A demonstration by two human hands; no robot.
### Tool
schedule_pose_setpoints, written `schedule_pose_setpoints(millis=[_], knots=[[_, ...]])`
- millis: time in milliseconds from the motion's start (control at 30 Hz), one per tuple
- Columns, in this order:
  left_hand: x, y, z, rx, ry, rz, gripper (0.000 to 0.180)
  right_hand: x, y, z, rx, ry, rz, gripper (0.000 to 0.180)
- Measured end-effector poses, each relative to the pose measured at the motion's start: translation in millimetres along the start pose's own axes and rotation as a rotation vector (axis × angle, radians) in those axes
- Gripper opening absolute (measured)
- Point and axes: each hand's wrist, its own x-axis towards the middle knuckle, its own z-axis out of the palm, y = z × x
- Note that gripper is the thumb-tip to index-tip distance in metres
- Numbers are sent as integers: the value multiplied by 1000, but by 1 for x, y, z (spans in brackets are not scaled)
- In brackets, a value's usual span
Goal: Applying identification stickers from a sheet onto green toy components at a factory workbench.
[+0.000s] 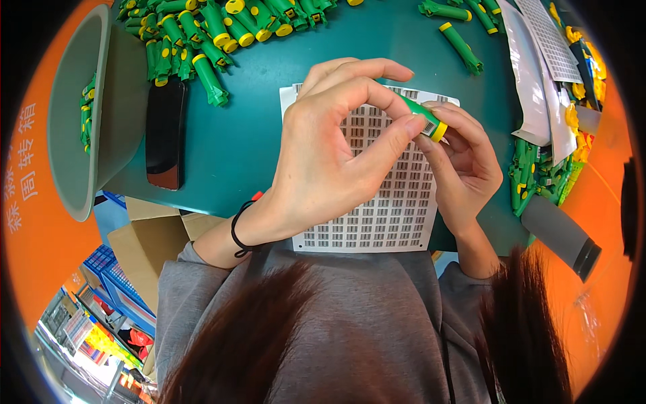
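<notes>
A small green tube with a yellow end cap is held above the sheet, between my two hands. A small printed label shows on its side near the cap. My right hand grips it from the right with thumb and fingers. From the left, the thumb and index finger of my left hand close on the tube beside the label; the other fingers are curled above. Beneath lies a white sheet of small printed barcode labels, partly covered by my left hand. The tube's far end is hidden behind my fingers.
Many green tubes with yellow caps are heaped at the back left, and a few lie back right. A black phone lies beside a grey tub. At right are white packets, bagged green tubes and a grey bottle.
</notes>
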Motion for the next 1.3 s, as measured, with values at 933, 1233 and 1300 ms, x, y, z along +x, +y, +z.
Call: schedule_pose_setpoints(millis=[933,1233,1300], knots=[[4,3,-5,-95,-226,-259,17,-1,-2,-3,147,13,142,41],[3,-21,-6,-291,-287,-382,26,5,-1,3,106,-28,246,41],[-3,-19,-5,-339,-190,-382,25,7,-3,7,134,3,313,41]])
